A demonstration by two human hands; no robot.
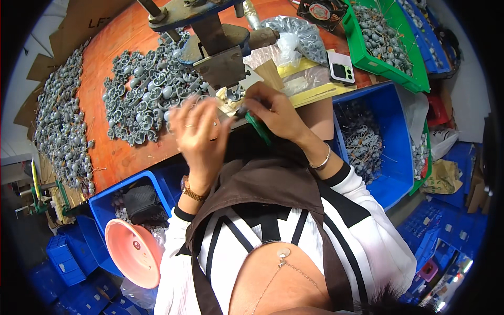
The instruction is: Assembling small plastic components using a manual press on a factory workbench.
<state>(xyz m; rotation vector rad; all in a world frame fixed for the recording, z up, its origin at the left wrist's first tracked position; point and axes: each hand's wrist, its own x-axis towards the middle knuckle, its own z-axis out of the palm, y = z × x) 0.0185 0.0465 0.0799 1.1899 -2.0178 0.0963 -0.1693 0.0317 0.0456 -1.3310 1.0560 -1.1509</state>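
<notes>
My right hand [275, 113] is closed in a pinch, its fingertips on a small dark grey piece [241, 111] at the table's near edge. Just below those fingers a green strip-like thing [258, 129] slants down; whether the hand holds it too is unclear. My left hand [197, 134] is raised beside it, blurred by motion, with fingers stretched and thumb apart; nothing shows in it. Beyond both hands stands a metal bench press [220, 65], with pale cream pieces [229, 98] under its head. Left of the press lies a heap of grey plastic parts [149, 97].
The orange-red tabletop [100, 126] carries another grey pile [63, 115] at far left. A phone [341, 67], a bag of grey parts [304, 39] and a fan [321, 13] lie right. Around stand a green crate [417, 81], blue bins [401, 142] and a pink basin [126, 257].
</notes>
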